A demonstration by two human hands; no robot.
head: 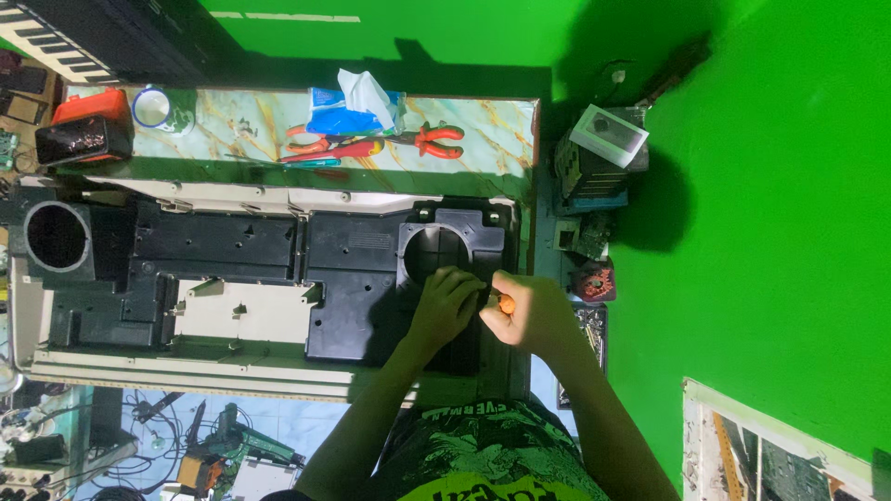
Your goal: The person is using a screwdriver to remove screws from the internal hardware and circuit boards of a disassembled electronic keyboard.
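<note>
Right hand gripping an orange-handled screwdriver, left hand closed steadying its tip on the black casing; a slip could gouge plastic or fingers.

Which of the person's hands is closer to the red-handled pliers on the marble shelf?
Left. The left hand lies below the pliers; the right hand, holding an orange-handled tool, is farther right.

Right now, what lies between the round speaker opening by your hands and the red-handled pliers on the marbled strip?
In the head view, between the round opening and the pliers lies the casing's cream top edge, then bare marbled tabletop.
</note>
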